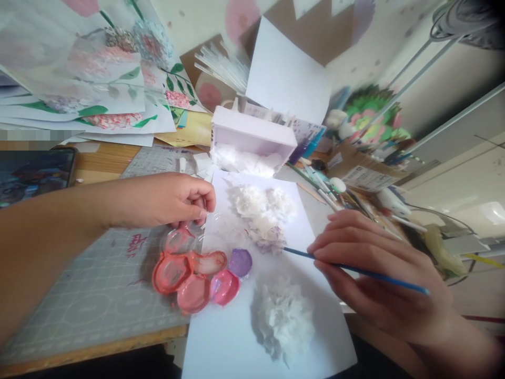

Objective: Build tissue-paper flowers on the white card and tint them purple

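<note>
My left hand (173, 200) pinches the far rim of a clear plastic paint palette (197, 268) whose wells hold red, pink and purple paint. My right hand (371, 263) grips a thin blue paintbrush (355, 269), its tip reaching toward a small white paper flower (268, 231) tinged with purple. A larger white paper flower (284, 316) lies nearer me, and another fluffy one (256, 200) lies farther away. All of them rest on a white sheet of paper (221, 342).
A grey cutting mat (98, 284) covers the wooden desk. A white box (252, 137) of white paper bits stands behind the sheet. Painted flower sheets (87, 89) pile at the back left, a phone (35, 171) lies left, and pens and clutter (355, 173) crowd the right.
</note>
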A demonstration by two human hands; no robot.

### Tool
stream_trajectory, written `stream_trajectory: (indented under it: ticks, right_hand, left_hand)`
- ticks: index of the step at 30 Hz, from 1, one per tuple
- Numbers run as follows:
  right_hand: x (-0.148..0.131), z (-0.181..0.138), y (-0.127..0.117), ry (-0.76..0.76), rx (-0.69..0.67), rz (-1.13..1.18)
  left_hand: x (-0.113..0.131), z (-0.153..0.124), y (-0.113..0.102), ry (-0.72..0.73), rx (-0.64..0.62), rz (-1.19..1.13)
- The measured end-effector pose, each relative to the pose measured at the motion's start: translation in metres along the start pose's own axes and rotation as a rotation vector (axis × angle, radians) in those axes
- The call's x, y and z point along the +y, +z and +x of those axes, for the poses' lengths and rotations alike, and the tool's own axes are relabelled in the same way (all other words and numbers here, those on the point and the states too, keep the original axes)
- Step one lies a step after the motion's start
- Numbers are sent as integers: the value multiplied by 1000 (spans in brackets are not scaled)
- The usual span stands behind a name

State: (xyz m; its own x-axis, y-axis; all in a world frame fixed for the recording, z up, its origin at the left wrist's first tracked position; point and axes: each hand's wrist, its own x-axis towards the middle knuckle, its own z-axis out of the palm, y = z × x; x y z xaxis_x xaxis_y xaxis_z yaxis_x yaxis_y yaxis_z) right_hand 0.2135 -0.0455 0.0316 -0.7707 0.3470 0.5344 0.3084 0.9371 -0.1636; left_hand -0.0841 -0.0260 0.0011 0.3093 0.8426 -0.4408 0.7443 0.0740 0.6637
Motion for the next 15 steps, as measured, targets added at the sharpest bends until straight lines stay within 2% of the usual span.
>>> stream_trajectory:
  ticks: [3,15]
  right_hand:
    - [1,-1,-1,13,3,29]
    - [7,-8,6,67,63,138]
  left_hand:
    - [5,-2,1,-13,-1,-6]
    - [-3,3,2,-37,12,66]
